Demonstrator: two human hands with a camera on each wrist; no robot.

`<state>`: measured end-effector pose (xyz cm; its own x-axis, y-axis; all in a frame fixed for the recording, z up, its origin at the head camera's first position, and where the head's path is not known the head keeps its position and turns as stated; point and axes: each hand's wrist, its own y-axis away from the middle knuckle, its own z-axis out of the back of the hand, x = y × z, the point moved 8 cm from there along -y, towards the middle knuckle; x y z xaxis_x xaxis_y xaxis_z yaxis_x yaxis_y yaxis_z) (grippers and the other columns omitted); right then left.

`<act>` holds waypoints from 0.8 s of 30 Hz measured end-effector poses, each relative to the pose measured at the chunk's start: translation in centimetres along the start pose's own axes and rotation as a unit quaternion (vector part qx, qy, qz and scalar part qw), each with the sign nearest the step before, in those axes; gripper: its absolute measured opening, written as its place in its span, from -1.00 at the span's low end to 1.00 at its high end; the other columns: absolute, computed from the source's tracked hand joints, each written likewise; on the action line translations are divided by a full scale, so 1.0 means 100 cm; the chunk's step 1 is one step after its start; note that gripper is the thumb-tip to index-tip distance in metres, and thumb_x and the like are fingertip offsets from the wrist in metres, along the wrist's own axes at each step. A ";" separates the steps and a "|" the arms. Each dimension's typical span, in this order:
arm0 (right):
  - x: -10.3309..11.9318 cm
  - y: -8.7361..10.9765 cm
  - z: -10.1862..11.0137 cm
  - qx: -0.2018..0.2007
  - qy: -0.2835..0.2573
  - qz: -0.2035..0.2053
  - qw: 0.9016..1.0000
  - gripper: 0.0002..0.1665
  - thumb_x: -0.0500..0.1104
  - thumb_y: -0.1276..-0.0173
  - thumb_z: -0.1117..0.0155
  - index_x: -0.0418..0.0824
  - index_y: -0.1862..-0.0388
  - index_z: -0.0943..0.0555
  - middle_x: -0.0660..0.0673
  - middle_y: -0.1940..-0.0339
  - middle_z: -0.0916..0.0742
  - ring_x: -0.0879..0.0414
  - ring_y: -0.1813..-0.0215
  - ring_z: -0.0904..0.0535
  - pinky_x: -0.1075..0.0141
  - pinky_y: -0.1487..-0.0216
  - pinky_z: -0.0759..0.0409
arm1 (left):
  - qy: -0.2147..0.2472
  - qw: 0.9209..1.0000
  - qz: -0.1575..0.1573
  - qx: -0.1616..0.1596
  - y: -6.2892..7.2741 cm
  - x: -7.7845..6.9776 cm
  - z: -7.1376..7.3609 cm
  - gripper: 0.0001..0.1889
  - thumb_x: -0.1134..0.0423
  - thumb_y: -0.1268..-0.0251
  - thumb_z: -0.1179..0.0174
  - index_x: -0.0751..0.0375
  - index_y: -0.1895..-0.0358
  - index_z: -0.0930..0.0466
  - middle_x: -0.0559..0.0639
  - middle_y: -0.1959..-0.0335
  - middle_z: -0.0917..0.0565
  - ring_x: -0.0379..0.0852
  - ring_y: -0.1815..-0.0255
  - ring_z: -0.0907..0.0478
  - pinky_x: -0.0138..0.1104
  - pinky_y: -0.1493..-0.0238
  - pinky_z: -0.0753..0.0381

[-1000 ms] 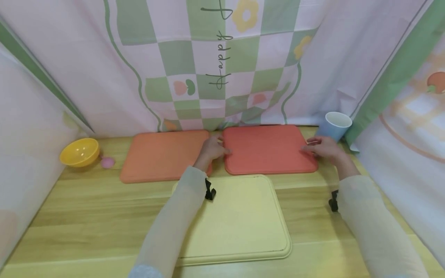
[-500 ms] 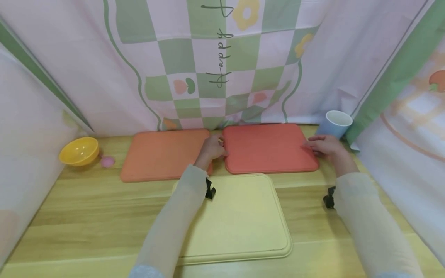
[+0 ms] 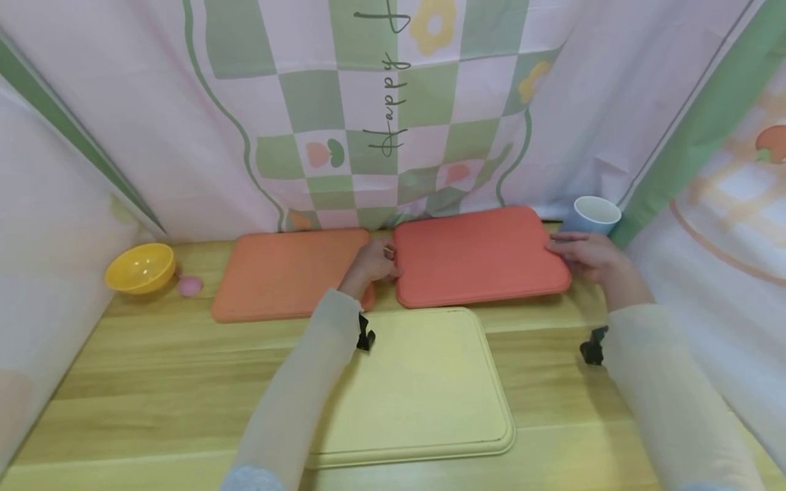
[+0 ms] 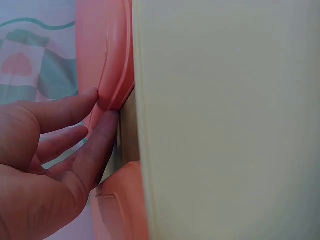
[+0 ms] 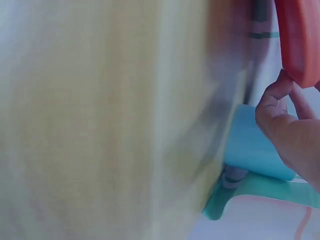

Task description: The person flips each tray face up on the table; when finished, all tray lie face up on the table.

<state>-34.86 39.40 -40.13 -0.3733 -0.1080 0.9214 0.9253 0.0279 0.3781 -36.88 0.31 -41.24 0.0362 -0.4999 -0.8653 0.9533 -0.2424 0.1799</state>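
Note:
A red rectangular tray (image 3: 479,258) with rounded corners and a flat upper face is at the back in the head view, its right end tilted up off the table. My right hand (image 3: 589,258) grips that raised right edge; in the right wrist view the thumb is under the rim of the red tray (image 5: 299,45). At the opposite edge, my left hand (image 3: 372,262) pinches the rim, as the left wrist view shows with the fingertips (image 4: 107,122) on the red corner. An orange tray (image 3: 288,273) lies flat just left of the left hand.
A pale yellow tray (image 3: 424,389) lies in front, under the left forearm. The blue cup (image 3: 592,215) stands close behind the right hand. At far left sit a yellow bowl (image 3: 141,269) and a small pink object (image 3: 190,286). Printed curtains (image 3: 430,102) enclose the table (image 3: 153,382).
The right hand has taken hold of the red tray's right edge and lifted it, tilting the tray. The left hand has stayed at the left edge.

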 end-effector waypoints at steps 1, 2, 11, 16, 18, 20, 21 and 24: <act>0.004 0.002 -0.001 0.004 -0.017 0.003 1.000 -0.81 -0.22 -0.46 -0.33 -0.02 0.00 -0.67 0.16 0.33 -0.73 0.32 0.26 -0.62 0.44 0.20 -0.64 | -0.001 1.000 -0.001 0.002 0.000 -0.001 0.000 -0.46 0.53 -0.21 -0.35 0.37 -0.28 -0.47 0.26 -0.12 -0.58 0.02 0.21 -0.70 -0.32 0.15 -0.69; 0.009 0.004 -0.002 0.008 -0.035 0.007 0.999 -0.85 -0.25 -0.46 -0.32 0.03 0.14 -0.70 0.14 0.31 -0.75 0.31 0.25 -0.64 0.43 0.20 -0.65 | -0.003 1.000 -0.002 0.004 0.001 -0.001 0.000 -0.45 0.54 -0.21 -0.35 0.37 -0.29 -0.46 0.27 -0.12 -0.58 0.02 0.20 -0.70 -0.33 0.14 -0.69; 0.055 0.026 -0.017 0.028 -0.106 0.051 0.993 -0.84 -0.29 -0.47 -0.29 -0.04 0.10 -0.70 0.03 0.21 -0.78 0.25 0.22 -0.69 0.39 0.16 -0.69 | -0.024 0.999 -0.020 0.011 0.003 -0.006 0.003 -0.43 0.52 -0.19 -0.36 0.38 -0.31 -0.46 0.28 -0.11 -0.61 -0.02 0.25 -0.64 -0.30 0.15 -0.66; 0.077 0.036 -0.032 0.043 -0.132 0.059 0.989 -0.71 -0.28 -0.45 -0.32 -0.08 -0.10 -0.60 -0.01 0.11 -0.77 0.17 0.05 -0.71 0.31 0.05 -0.70 | -0.034 0.998 -0.048 0.006 0.005 -0.013 0.007 -0.42 0.47 -0.20 -0.39 0.41 -0.31 -0.46 0.27 -0.14 -0.61 0.03 0.13 -0.62 -0.21 -0.01 -0.64; 0.083 0.040 -0.038 0.050 -0.142 0.064 0.987 -0.70 -0.30 -0.44 -0.32 -0.09 -0.11 -0.62 -0.01 0.08 -0.77 0.15 0.02 -0.71 0.31 0.02 -0.69 | -0.053 0.997 -0.063 -0.002 0.006 -0.018 0.010 -0.42 0.42 -0.20 -0.41 0.40 -0.31 -0.48 0.25 -0.16 -0.61 0.09 -0.06 -0.59 -0.19 -0.14 -0.59; 0.088 0.043 -0.044 0.055 -0.155 0.069 0.984 -0.72 -0.32 -0.44 -0.31 -0.10 -0.08 -0.66 -0.04 0.07 -0.78 0.13 0.02 -0.72 0.30 0.02 -0.70 | -0.060 0.996 -0.071 -0.004 0.008 -0.023 0.012 -0.41 0.40 -0.21 -0.41 0.38 -0.33 -0.47 0.24 -0.18 -0.61 0.12 -0.15 -0.55 -0.17 -0.20 -0.54; 0.091 0.044 -0.046 0.058 -0.161 0.073 0.982 -0.73 -0.34 -0.44 -0.30 -0.11 -0.06 -0.67 -0.05 0.07 -0.78 0.12 0.02 -0.72 0.30 0.02 -0.70 | -0.060 0.995 -0.074 -0.005 0.009 -0.026 0.012 -0.41 0.40 -0.23 -0.40 0.37 -0.34 -0.46 0.23 -0.19 -0.61 0.13 -0.17 -0.55 -0.14 -0.21 -0.54; 0.099 0.048 -0.053 0.066 -0.180 0.080 0.978 -0.74 -0.36 -0.45 -0.28 -0.13 -0.03 -0.71 -0.08 0.06 -0.78 0.10 0.04 -0.73 0.29 0.04 -0.71 | -0.064 0.994 -0.086 -0.007 0.011 -0.037 0.014 -0.41 0.35 -0.26 -0.39 0.33 -0.36 -0.46 0.21 -0.22 -0.60 0.12 -0.24 -0.51 -0.12 -0.27 -0.49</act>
<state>-33.73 33.17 -29.64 -0.2449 0.2643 0.9328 0.9662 0.1461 0.2123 -36.36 0.68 -37.21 -0.1642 -0.5537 -0.8164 0.9463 -0.3220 0.0281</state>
